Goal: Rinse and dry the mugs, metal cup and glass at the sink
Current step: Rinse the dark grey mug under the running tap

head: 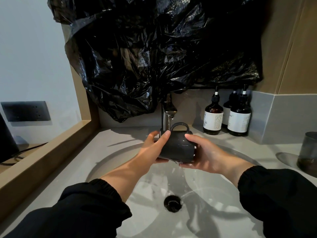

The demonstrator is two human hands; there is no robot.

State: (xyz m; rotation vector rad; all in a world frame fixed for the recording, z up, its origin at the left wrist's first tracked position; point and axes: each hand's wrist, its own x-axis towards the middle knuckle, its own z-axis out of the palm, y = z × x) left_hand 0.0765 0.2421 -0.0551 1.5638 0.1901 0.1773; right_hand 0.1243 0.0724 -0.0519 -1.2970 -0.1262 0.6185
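A: L hand [154, 148]?
B: Wrapped on left end of the dark mug [178, 148], thumb on top. Fingers underneath are hidden.
A: R hand [202, 155]?
B: Grips the other end, thumb on top. Palm hides the mouth. Mug lies sideways, handle up, over the sink [120, 160] under the faucet [167, 114], with water falling on it.
A: Mug interior?
B: Can't tell. Faucet top is hidden by the black plastic sheet [154, 57].
A: Farther out?
B: The drain [172, 203] is below, basin wet. Three pump bottles [213, 115] back right, labels unreadable. Far right on the counter, a glass [307, 152], cut off by frame edge.
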